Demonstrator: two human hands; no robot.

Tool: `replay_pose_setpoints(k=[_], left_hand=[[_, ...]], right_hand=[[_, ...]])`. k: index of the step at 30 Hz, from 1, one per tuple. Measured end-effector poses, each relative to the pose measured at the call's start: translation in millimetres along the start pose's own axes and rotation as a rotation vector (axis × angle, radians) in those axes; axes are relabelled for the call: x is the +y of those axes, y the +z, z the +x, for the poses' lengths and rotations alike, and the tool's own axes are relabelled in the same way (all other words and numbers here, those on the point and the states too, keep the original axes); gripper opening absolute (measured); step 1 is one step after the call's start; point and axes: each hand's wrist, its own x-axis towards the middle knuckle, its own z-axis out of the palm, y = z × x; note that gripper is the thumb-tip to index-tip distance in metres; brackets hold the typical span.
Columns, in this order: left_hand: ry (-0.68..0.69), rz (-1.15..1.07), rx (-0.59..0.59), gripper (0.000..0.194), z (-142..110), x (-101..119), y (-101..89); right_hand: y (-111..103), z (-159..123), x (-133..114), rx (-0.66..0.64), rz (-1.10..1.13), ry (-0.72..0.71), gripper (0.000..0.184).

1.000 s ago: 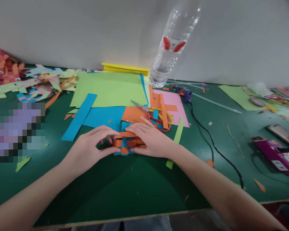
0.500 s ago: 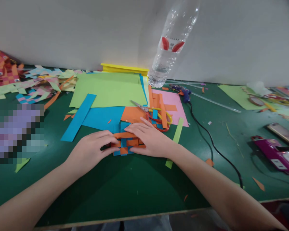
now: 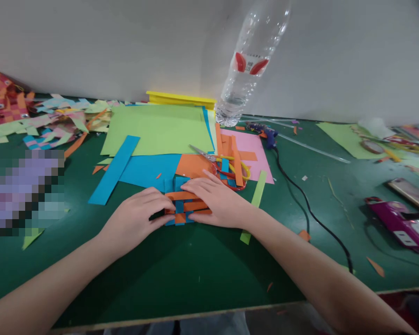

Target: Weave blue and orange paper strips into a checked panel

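A small woven paper piece (image 3: 180, 207), orange strips crossed with blue ones, lies between my hands on the green table. My left hand (image 3: 138, 210) pinches its left end between thumb and fingers. At the right end my right hand (image 3: 220, 201) grips it, thumb at the lower side and fingers over the top. Blue strip ends (image 3: 182, 183) stick out on the far side of the weave. Just beyond my right hand are scissors (image 3: 226, 163) with yellow and red handles. My hands hide both ends of the weave.
Green sheets (image 3: 160, 130) lie behind, with a loose blue strip (image 3: 114, 170) across them. A clear bottle (image 3: 249, 65) stands by the wall. Right of it is a glue gun (image 3: 270, 137) with a black cord. Paper scraps (image 3: 52, 121) fill the far left; a purple box (image 3: 401, 223) is far right.
My left hand has shifted slightly right along the weave, its fingers and thumb closer together on the left end. My right hand has stayed nearly still.
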Motion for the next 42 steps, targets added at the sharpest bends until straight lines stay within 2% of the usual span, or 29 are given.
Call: replay_pose_setpoints(k=[12, 32, 42], left_hand=[[0.053, 0.061, 0.074, 0.007, -0.3, -0.9, 2.6], [0.06, 0.072, 0.065, 0.006, 1.6, 0.6, -1.4], [-0.024, 0.188, 0.066, 0.023, -2.3, -7.8, -8.6]], right_hand=[[-0.1, -0.5, -0.3, -0.002, -0.002, -0.004, 0.056], [0.0, -0.5, 0.1, 0.004, -0.001, -0.002, 0.056], [-0.5, -0.6, 0.3, 0.001, -0.007, -0.012, 0.059]])
